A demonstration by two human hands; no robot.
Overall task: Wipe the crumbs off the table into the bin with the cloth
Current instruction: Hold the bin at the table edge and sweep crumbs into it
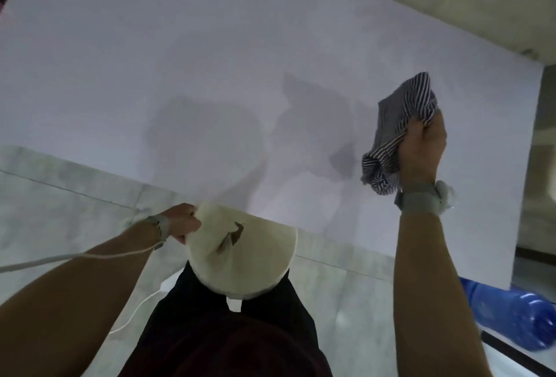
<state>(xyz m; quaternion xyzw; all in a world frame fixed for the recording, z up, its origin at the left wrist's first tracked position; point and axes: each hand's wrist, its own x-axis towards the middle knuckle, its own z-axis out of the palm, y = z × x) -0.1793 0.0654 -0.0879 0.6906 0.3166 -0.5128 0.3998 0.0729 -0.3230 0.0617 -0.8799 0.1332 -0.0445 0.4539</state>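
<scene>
A round cream bin (249, 259) hangs just below the near edge of the white table (210, 60), with a few brown crumbs (233, 235) lying inside it. My left hand (183, 221) grips the bin's left rim. My right hand (422, 148) is raised above the table's right part and holds a bunched dark cloth with white stripes (397, 130). The cloth hangs clear of the tabletop. I see no crumbs on the table surface.
A pale marble floor (60, 196) lies below the table's near edge. A blue plastic water bottle (517, 316) lies on the floor at the right. A white cord (75, 256) runs from my left wrist. Both wrists wear grey bands.
</scene>
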